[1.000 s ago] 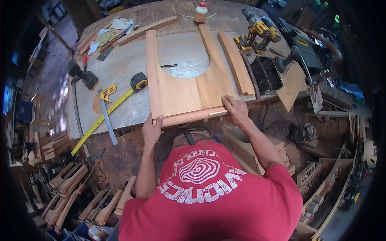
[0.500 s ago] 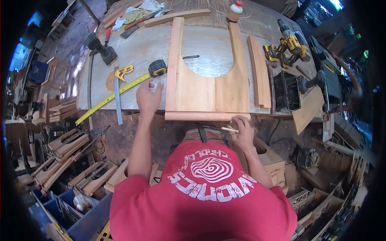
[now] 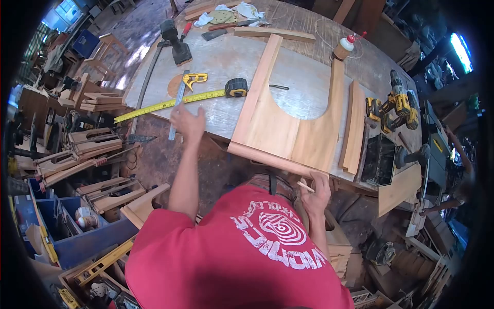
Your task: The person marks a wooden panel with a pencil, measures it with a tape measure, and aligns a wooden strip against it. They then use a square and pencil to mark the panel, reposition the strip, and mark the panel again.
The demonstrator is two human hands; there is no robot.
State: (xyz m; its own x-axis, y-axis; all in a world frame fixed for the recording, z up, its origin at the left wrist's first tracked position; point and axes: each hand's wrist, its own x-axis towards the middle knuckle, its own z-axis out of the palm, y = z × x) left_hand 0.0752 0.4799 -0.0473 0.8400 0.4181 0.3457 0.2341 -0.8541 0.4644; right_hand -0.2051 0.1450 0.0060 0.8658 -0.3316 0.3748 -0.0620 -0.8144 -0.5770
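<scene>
My left hand (image 3: 189,122) reaches over the lower blade of a combination square (image 3: 194,80) with a yellow head, its fingers slightly apart and a little blurred. Just beyond it lies a tape measure (image 3: 236,87), its yellow tape (image 3: 159,107) drawn out to the left under the square's blade. My right hand (image 3: 317,195) pinches a pencil-like light stick (image 3: 305,187) at the near right corner of a wooden panel (image 3: 272,129) with a U-shaped cutout. Along that panel's near edge runs a reddish wood strip (image 3: 278,160), and my right fingertips rest at its end.
Right of the panel lie loose boards (image 3: 352,129), yellow cordless drills (image 3: 399,105) and a black open box (image 3: 379,159). A glue bottle (image 3: 343,47) stands at the panel's far end. Another drill (image 3: 175,44) is at the far left. Another person's arm (image 3: 458,149) shows at right.
My left hand has moved left, from below the tape measure to the square's blade. The view has turned, so the bench appears tilted. My right hand stays at the panel's corner with the stick.
</scene>
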